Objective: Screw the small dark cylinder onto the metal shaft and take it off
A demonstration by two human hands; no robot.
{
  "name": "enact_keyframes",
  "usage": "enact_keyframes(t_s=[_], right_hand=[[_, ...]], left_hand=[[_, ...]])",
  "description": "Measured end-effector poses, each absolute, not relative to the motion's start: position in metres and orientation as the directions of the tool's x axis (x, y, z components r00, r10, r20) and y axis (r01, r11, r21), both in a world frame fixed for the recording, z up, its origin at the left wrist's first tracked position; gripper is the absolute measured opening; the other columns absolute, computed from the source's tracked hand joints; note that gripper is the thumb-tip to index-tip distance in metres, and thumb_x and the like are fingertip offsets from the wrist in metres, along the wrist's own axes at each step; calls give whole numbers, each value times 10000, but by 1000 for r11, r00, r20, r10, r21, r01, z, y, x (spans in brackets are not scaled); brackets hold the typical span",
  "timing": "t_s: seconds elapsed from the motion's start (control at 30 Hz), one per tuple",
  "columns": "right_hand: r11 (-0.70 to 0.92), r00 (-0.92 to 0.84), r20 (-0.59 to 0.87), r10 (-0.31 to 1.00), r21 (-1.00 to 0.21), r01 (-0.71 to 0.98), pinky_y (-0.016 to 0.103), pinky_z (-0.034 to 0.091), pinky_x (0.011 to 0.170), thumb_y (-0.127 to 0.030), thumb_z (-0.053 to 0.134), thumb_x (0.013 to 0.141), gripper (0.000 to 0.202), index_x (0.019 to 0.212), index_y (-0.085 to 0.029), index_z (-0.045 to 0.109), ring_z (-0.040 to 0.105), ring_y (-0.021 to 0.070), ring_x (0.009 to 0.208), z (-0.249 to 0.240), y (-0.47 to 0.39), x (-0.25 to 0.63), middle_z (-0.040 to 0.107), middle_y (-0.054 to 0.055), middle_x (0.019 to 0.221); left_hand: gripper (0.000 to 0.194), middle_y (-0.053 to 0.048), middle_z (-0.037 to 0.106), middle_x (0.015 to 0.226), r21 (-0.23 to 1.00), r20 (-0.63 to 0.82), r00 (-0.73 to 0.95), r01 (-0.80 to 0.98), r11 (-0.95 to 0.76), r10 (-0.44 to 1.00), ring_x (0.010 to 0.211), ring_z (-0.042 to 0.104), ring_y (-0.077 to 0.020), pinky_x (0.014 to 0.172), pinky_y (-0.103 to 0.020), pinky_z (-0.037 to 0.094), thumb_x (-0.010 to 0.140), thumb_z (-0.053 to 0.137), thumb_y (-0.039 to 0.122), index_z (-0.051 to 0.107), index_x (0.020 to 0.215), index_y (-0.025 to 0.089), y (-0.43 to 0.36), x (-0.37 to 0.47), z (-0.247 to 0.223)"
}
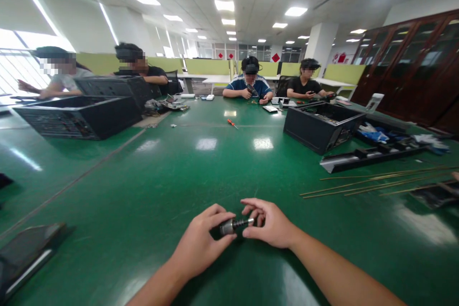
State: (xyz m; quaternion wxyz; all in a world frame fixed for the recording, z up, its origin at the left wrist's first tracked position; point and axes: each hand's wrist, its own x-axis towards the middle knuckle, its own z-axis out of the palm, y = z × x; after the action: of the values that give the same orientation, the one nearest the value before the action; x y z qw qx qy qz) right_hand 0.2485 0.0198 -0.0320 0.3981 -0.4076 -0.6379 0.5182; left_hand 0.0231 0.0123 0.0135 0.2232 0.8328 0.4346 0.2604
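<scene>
My left hand (204, 234) is closed on a small dark metal cylinder (227, 227), with the thumb below and the fingers above. From its right end sticks a ribbed, spring-like shaft (240, 224) with a bright tip. Its exact kind I cannot make out. Around that tip curve the fingers of my right hand (267, 222), thumb and forefinger apart. Whether a right fingertip touches the tip is unclear. Both hands are just above the green tabletop (172, 177), near its front edge.
Farther off lies an orange screwdriver (232, 123). Black computer cases stand at left (81, 117) and right (321, 126). Thin brass-coloured rods (358, 185) lie at right, a dark flat panel (30, 253) at front left. Several people sit across the table.
</scene>
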Motion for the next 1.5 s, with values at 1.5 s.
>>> enact_keyframes(t_s=[1.5], right_hand=[[438,-402,274,874,-802,405,268,439,696,-265,723,812,125,913,-200,758,639,164,767,-25,13,241,718,33,857]], left_hand=[[291,-35,638,953,637,241,492,571,-518,837,883,631,-173,804,-296,518,757,734,213,731,1045,256,16,17,3]])
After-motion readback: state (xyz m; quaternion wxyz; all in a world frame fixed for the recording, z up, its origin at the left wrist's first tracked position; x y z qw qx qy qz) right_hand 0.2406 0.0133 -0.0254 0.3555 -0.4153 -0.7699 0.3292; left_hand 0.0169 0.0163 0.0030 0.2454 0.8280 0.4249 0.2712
